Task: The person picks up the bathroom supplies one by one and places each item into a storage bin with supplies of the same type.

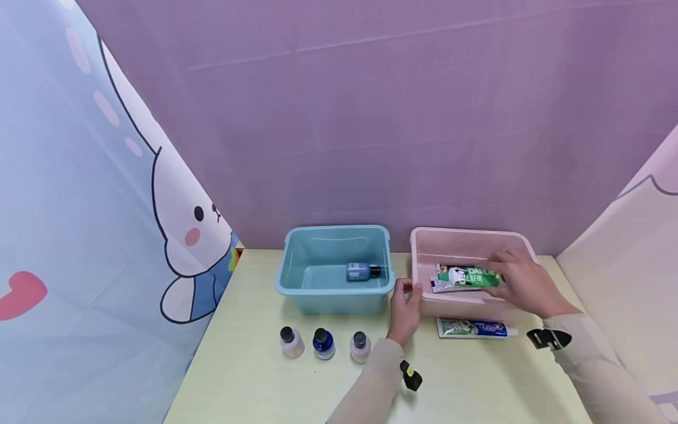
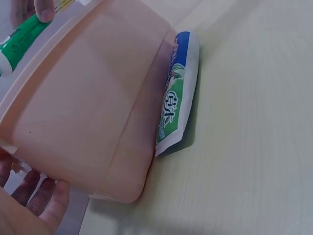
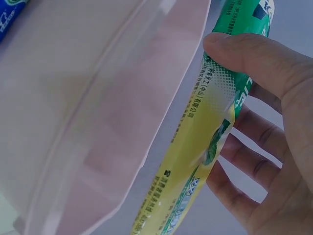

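My right hand [image 1: 524,284] pinches a green and yellow toothpaste tube [image 1: 479,277] between thumb and fingers, over the pink bin [image 1: 455,307]. Its cap points left in the head view; the right wrist view shows the thumb [image 3: 239,51] across the tube's green part. Other toothpaste tubes [image 1: 442,287] lie inside the bin, partly covered by the held one. At the bin's left front corner, my left hand [image 1: 405,312] grips the rim. Another toothpaste tube [image 2: 173,93], blue and green, lies on the table along the bin's front wall.
Left of the pink bin stands a blue bin [image 1: 333,303] with a blue bottle [image 1: 359,271] lying in it. Three small black-capped bottles stand in front: a pale one [image 1: 292,344], a dark blue one [image 1: 324,345] and another pale one [image 1: 360,348]. A purple cloth [image 1: 339,129] hangs behind.
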The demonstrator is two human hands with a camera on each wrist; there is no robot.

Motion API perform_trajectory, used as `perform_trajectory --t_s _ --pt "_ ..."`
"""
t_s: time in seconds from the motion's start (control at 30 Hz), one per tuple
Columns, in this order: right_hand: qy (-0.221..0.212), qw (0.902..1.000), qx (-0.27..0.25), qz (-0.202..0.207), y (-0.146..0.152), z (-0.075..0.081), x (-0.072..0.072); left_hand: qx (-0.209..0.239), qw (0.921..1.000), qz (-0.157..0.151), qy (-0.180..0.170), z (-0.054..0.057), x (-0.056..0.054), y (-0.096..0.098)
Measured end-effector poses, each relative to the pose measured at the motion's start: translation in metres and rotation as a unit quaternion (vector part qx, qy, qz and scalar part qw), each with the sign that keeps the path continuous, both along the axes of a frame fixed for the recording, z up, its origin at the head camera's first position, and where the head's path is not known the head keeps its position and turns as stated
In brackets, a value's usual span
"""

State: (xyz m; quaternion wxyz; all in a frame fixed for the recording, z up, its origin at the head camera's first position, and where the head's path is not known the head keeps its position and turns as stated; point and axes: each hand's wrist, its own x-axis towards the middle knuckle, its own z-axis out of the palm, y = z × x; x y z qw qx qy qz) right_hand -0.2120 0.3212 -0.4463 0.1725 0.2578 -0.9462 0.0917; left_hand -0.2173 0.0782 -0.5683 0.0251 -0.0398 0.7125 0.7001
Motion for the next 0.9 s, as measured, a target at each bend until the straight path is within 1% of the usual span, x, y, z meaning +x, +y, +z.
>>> perform_trajectory --t_s 0.13,0.37,0.57,0.7,0.9 --pt "-0.016 0.9998 0.008 -0.003 -0.001 0.003 -0.007 0.001 1.0 0.002 -0.006 0.001 0.0 0.0" --pt "-0.075 0.997 0.017 -0.012 -0.003 0.009 -0.021 0.002 0.9999 0.002 -0.016 0.0 -0.001 0.0" --pt "-0.077 0.9964 0.036 -0.009 -0.002 0.01 -0.032 0.002 0.9999 0.001 -0.013 0.001 0.001 0.0" --pt "-0.087 0.995 0.049 -0.012 -0.002 0.012 -0.04 0.002 0.9999 0.0 -0.012 0.003 0.002 0.0" --pt "-0.089 0.9937 0.067 -0.012 0.0 0.01 -0.051 0.001 0.9999 0.0 -0.011 0.003 0.002 -0.001"
